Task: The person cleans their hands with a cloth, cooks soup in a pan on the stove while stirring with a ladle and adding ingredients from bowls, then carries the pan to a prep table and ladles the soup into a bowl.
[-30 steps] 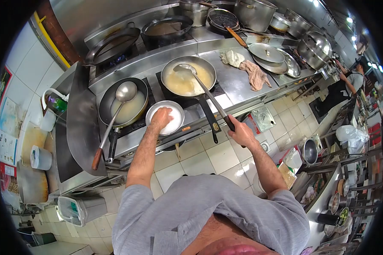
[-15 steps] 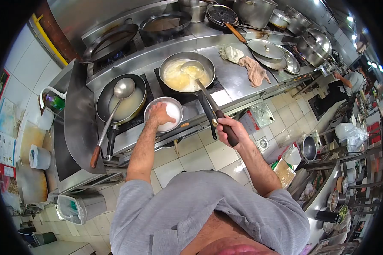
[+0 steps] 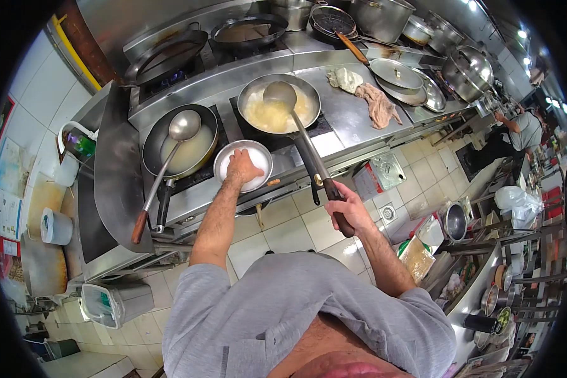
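Note:
My right hand [image 3: 353, 209] is wrapped around the dark handle of a ladle [image 3: 282, 94]. The ladle's bowl is raised at the far side of a pan [image 3: 316, 116] that holds bubbling yellowish liquid [image 3: 264, 118]. My left hand [image 3: 240, 169] reaches into a metal bowl [image 3: 225, 184] of white grains [image 3: 257, 155], thumb apart from the fingers; the fingertips are partly hidden. Left of the bowl, a second pan [image 3: 148, 142] of cloudy liquid has another ladle [image 3: 184, 126] lying across it.
Crumpled cloths [image 3: 377, 106] and lids [image 3: 397, 74] lie on the steel counter to the right. Dark woks [image 3: 249, 31] and pots [image 3: 381, 19] stand along the back. A bin [image 3: 116, 305] is at lower left; a person [image 3: 526, 132] stands at far right.
The ladle's bowl has risen from the liquid to the pan's far side, while my right hand has moved down and slightly right. My left fingers have drawn in slightly inside the metal bowl.

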A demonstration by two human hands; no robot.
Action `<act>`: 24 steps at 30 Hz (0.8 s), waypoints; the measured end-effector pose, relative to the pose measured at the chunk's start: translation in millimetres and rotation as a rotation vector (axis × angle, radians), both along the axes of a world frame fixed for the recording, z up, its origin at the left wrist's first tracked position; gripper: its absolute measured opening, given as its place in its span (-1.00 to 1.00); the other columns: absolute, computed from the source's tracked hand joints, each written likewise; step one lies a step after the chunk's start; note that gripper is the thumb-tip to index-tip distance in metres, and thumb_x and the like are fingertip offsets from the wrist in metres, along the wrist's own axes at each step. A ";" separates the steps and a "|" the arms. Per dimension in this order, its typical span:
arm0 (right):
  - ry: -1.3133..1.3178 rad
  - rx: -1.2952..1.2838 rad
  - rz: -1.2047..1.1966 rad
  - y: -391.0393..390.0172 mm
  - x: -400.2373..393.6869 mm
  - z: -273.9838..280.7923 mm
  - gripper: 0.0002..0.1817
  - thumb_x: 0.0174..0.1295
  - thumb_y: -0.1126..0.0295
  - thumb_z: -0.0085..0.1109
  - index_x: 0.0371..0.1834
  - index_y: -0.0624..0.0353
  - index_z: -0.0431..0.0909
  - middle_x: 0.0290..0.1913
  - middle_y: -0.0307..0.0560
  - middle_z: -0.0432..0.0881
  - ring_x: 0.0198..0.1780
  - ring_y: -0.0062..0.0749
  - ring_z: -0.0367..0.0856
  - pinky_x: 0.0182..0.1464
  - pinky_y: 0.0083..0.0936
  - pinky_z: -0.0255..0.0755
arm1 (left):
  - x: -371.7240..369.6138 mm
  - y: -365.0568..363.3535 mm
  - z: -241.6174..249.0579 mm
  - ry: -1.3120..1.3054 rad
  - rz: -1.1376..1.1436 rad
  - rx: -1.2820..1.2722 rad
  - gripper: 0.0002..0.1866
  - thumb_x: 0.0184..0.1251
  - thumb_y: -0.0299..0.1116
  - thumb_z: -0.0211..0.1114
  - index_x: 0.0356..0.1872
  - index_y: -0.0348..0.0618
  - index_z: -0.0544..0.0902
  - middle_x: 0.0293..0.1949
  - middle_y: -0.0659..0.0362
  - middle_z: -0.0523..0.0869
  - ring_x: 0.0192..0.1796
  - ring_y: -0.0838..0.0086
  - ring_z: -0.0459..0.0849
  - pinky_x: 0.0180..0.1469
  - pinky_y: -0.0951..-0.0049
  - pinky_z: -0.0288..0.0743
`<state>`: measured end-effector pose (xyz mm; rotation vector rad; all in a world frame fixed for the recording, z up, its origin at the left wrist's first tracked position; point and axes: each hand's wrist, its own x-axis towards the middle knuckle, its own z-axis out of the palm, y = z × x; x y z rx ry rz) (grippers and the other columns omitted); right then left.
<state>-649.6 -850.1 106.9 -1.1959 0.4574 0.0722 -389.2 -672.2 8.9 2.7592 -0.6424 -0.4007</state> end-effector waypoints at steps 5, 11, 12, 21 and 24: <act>-0.003 -0.369 0.029 -7.1 -4.6 -11.1 -0.31 0.02 0.59 0.12 0.31 0.17 0.17 -0.54 -0.20 0.45 -0.73 -0.50 0.42 -0.73 -0.57 0.31 | -0.6 -2.6 -5.4 0.004 0.015 -0.018 -0.29 -0.19 -0.12 0.41 0.01 -0.32 0.40 0.04 -0.10 0.43 0.11 0.08 0.46 0.14 0.23 0.42; 0.019 -1.108 0.041 -22.7 12.3 -41.7 -0.26 0.01 0.47 0.14 0.34 0.15 0.11 -0.33 0.11 0.61 -0.41 -0.20 0.62 -0.33 -0.32 0.49 | 5.3 -1.5 -30.4 -0.101 -0.001 -0.154 -0.53 -0.15 -0.27 0.33 -0.17 -0.34 0.54 -0.17 -0.12 0.58 -0.05 0.06 0.56 0.05 0.20 0.46; 0.037 -1.084 0.016 -20.2 18.1 -44.6 -0.25 0.01 0.47 0.14 0.34 0.16 0.10 -0.29 0.14 0.61 -0.33 -0.15 0.62 -0.24 -0.30 0.48 | 5.0 -0.7 -30.1 -0.130 -0.008 -0.183 -0.59 -0.13 -0.31 0.31 -0.20 -0.32 0.56 -0.21 -0.12 0.60 -0.08 0.05 0.58 0.03 0.20 0.47; -0.059 0.534 -0.182 13.3 52.6 -13.9 -0.73 0.11 0.51 0.11 -0.12 0.13 0.32 -0.54 -0.14 0.50 -0.71 -0.47 0.44 -0.74 -0.60 0.28 | 16.5 20.6 -38.9 -0.283 -0.129 -0.433 -0.83 -0.01 -0.43 0.27 -0.35 -0.24 0.64 -0.36 -0.08 0.67 -0.26 0.05 0.65 -0.09 0.19 0.52; -0.117 0.605 -0.117 11.8 47.4 -15.5 -0.80 0.14 0.49 0.09 -0.27 0.10 0.26 -0.55 -0.14 0.49 -0.72 -0.49 0.42 -0.75 -0.60 0.28 | 22.3 27.9 -25.3 -0.137 -0.152 -0.352 -0.74 0.05 -0.30 0.29 -0.26 -0.21 0.66 -0.26 -0.11 0.66 -0.15 0.04 0.62 -0.01 0.22 0.48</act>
